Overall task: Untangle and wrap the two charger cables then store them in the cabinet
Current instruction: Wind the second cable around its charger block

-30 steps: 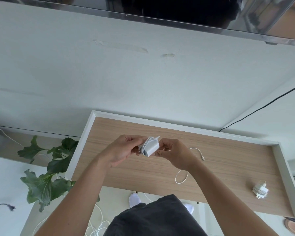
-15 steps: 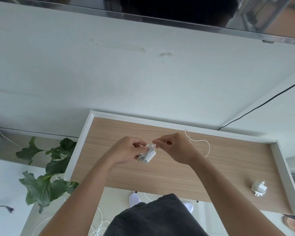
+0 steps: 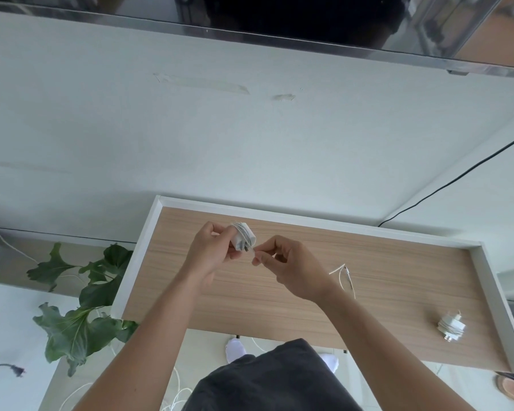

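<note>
My left hand grips a white charger block with its white cable wound around it, held above the wooden cabinet top. My right hand pinches the cable just right of the block. The loose cable end trails past my right wrist, its plug tip hanging over the wood. A second white charger, wrapped in its own cable, lies on the cabinet top at the right, apart from both hands.
The cabinet top has a raised white rim at the back and sides. A leafy plant stands to the left. More white cables lie on the floor below. A black wire runs along the wall.
Both hands have shifted up and apart a little. The cable's free length has shortened as it went around the block; its end swung from a loop behind my right hand to beside my wrist.
</note>
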{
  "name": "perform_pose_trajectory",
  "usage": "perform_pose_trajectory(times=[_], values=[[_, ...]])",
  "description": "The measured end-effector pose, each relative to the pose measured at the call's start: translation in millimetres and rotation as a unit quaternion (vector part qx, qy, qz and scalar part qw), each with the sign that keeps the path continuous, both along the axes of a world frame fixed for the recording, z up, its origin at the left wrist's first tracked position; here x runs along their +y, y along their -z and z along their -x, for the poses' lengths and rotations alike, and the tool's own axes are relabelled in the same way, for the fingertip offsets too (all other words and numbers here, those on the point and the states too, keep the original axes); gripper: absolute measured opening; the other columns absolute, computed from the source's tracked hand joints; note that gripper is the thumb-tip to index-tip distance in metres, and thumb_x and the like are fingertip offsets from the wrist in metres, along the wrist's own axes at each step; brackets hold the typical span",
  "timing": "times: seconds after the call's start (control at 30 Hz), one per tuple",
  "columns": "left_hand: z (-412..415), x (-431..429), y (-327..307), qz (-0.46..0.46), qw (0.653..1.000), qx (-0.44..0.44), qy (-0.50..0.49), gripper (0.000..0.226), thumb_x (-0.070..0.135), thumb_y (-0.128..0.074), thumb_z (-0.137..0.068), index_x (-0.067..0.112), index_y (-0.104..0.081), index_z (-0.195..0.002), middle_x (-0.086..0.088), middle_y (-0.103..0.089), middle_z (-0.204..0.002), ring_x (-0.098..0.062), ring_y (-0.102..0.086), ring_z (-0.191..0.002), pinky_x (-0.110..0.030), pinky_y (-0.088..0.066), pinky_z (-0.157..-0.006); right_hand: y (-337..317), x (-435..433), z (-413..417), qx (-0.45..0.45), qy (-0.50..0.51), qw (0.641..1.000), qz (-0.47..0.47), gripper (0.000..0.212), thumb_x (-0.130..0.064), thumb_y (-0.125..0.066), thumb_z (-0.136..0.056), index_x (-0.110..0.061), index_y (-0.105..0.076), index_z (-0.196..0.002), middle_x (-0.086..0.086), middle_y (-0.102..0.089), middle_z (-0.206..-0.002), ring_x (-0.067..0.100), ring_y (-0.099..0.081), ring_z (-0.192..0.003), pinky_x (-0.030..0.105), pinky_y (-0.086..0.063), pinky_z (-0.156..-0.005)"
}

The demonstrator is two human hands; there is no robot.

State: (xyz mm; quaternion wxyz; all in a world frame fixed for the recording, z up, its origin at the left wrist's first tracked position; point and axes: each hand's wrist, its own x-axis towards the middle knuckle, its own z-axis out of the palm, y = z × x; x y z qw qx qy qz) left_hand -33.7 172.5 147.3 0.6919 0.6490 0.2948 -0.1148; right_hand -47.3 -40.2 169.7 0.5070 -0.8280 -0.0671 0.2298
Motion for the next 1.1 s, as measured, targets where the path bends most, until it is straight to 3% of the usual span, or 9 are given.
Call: perform_pose_trajectory(times=[0.1,0.37,0.5,0.57,0.7,0.8,0.9,1.0,1.1], values=[[-3,2,-4,0.046,0.999,0.012,-0.015,0.025,0.004,-0.075,-0.082,0.009,-0.059,-0.101,-0.018,-0.077,-0.086,-0.025,-0.073,-0.072,-0.036,-0.068,-0.075,8,2,4,0.034,0.016,0.999,-0.036,0.013,-0.029,-0.068,-0.107,-0.018,-0.072,-0.102,-0.007,-0.084,-0.101,0.015,-0.047,-0.059,0.04,-0.046,-0.063],[0,-5,-16,0.136,0.99,0.029,-0.001,0.014,0.013,-0.069,-0.102,0.009,-0.056,-0.106,-0.021,-0.076,-0.096,-0.028,-0.073,-0.079,-0.031,-0.066,-0.069,13,1,5,0.076,0.008,0.995,-0.071,0.022,-0.03,-0.069,-0.108,-0.008,-0.068,-0.105,0.003,-0.085,-0.1,0.025,-0.049,-0.065,0.04,-0.044,-0.065],[1,1,-17,0.155,0.985,0.033,0.068,0.013,0.019,-0.067,-0.107,0.008,-0.063,-0.113,-0.013,-0.076,-0.091,-0.021,-0.072,-0.073,-0.03,-0.064,-0.07,12,-8,-3,0.067,0.002,0.997,-0.032,0.038,-0.046,-0.075,-0.102,-0.008,-0.071,-0.094,-0.007,-0.075,-0.07,0.016,-0.042,-0.056,0.032,-0.037,-0.056],[3,4,-18,0.147,0.98,0.022,0.13,0.017,0.021,-0.069,-0.107,0.006,-0.068,-0.114,-0.013,-0.073,-0.095,-0.02,-0.07,-0.075,-0.029,-0.06,-0.07,14,-15,-9,0.06,0.001,0.998,-0.001,0.036,-0.05,-0.08,-0.096,-0.015,-0.075,-0.092,-0.01,-0.075,-0.072,0.012,-0.047,-0.057,0.028,-0.039,-0.058],[8,11,-20,0.13,0.964,0.0,0.233,0.026,0.02,-0.063,-0.11,0.007,-0.077,-0.127,-0.007,-0.074,-0.1,-0.013,-0.067,-0.082,-0.028,-0.056,-0.077,17,-31,-24,0.044,-0.004,0.999,0.021,0.014,-0.04,-0.081,-0.098,-0.026,-0.081,-0.094,-0.001,-0.082,-0.089,0.01,-0.069,-0.081,0.038,-0.055,-0.083],[10,14,-22,0.076,0.955,-0.009,0.288,0.02,0.023,-0.068,-0.108,0.018,-0.083,-0.121,-0.008,-0.078,-0.102,-0.016,-0.07,-0.087,-0.033,-0.059,-0.084,9,-37,-32,0.029,0.006,0.999,0.033,0.02,-0.044,-0.077,-0.1,-0.025,-0.082,-0.093,0.004,-0.079,-0.087,0.013,-0.055,-0.066,0.035,-0.046,-0.068],[11,12,-17,0.009,0.954,-0.015,0.3,0.014,0.02,-0.072,-0.105,0.024,-0.084,-0.112,-0.015,-0.079,-0.102,-0.02,-0.073,-0.085,-0.035,-0.064,-0.087,-1,-37,-37,0.032,0.027,0.999,0.023,0.019,-0.041,-0.074,-0.103,-0.027,-0.084,-0.096,-0.008,-0.08,-0.081,0.022,-0.045,-0.062,0.035,-0.038,-0.062],[12,7,-13,-0.057,0.955,-0.025,0.291,0.012,0.017,-0.072,-0.104,0.024,-0.08,-0.11,-0.017,-0.079,-0.109,-0.019,-0.078,-0.087,-0.035,-0.068,-0.085,-7,-32,-37,0.037,0.036,0.998,0.022,0.018,-0.037,-0.07,-0.106,-0.029,-0.086,-0.101,-0.01,-0.084,-0.091,0.023,-0.05,-0.064,0.039,-0.045,-0.063],[13,-2,-9,-0.098,0.959,-0.039,0.263,0.007,0.016,-0.072,-0.103,0.015,-0.073,-0.11,-0.018,-0.079,-0.103,-0.023,-0.079,-0.087,-0.042,-0.07,-0.085,-8,-25,-32,0.033,0.038,0.998,0.032,0.02,-0.035,-0.068,-0.107,-0.028,-0.086,-0.101,-0.012,-0.083,-0.086,0.015,-0.061,-0.061,0.039,-0.059,-0.07]])
